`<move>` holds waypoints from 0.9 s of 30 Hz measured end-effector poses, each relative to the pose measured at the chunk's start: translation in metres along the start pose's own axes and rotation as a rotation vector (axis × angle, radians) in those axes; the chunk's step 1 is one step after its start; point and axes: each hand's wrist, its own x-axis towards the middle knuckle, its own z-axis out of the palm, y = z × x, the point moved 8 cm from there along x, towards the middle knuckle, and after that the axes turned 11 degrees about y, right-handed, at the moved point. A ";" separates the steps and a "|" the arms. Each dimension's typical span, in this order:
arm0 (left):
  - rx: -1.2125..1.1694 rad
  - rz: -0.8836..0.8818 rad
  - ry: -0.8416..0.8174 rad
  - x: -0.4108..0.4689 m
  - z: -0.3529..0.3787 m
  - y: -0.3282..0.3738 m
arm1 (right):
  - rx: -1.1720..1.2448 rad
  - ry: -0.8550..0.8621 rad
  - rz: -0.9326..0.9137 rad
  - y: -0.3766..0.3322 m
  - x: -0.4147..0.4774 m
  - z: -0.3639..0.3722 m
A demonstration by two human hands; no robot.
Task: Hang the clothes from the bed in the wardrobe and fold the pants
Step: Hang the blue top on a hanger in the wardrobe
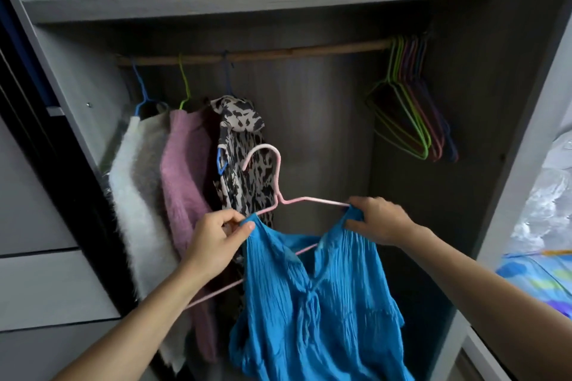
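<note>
A bright blue crinkled top [318,297] hangs on a pink wire hanger [272,176] in front of the open wardrobe. My left hand [213,241] pinches the top's left shoulder against the hanger's arm. My right hand [377,219] grips the right shoulder and the other arm. The hanger's hook points up and left, well below the wooden rail [263,54], which it does not touch.
On the rail's left hang a white fluffy garment [136,195], a pink knit [182,189] and a leopard-print piece [241,145]. Several empty coloured hangers [408,105] bunch at the right end. A shelf [247,0] runs above. A colourful bedsheet [538,278] shows at far right.
</note>
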 end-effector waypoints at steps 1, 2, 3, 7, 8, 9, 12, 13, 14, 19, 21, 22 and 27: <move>-0.022 0.001 0.001 0.002 0.000 0.003 | -0.146 0.093 -0.023 -0.005 -0.001 -0.014; -0.041 0.004 0.001 0.004 0.000 0.005 | -0.247 0.173 -0.029 -0.010 -0.002 -0.026; -0.054 0.009 0.000 0.005 0.000 0.007 | -0.337 0.212 -0.034 -0.014 -0.003 -0.034; -0.039 0.051 -0.015 0.017 -0.009 0.006 | -0.354 0.231 -0.150 -0.028 -0.003 -0.041; -0.025 0.057 -0.026 0.021 -0.013 0.005 | -0.203 0.267 -0.166 -0.028 -0.003 -0.044; -0.007 0.054 -0.035 0.024 -0.018 0.002 | -0.058 0.314 -0.159 -0.026 -0.004 -0.048; 0.042 0.038 -0.028 0.032 -0.037 -0.015 | 0.098 0.432 -0.115 -0.014 -0.001 -0.063; 0.050 0.034 -0.027 0.032 -0.042 -0.021 | 0.101 0.435 -0.098 -0.011 0.001 -0.065; 0.054 0.025 -0.028 0.031 -0.046 -0.027 | 0.103 0.419 -0.087 -0.008 0.003 -0.066; -0.008 -0.013 -0.040 0.023 -0.035 -0.028 | 0.168 0.259 -0.106 -0.014 0.010 -0.056; -0.016 0.007 -0.084 0.026 -0.024 -0.018 | 0.237 0.262 -0.141 -0.025 0.012 -0.051; -0.013 0.016 -0.114 0.026 -0.019 -0.011 | 0.293 0.264 -0.164 -0.031 0.011 -0.049; 0.109 0.110 -0.188 0.036 -0.005 -0.001 | 0.614 0.196 -0.180 -0.049 0.009 -0.055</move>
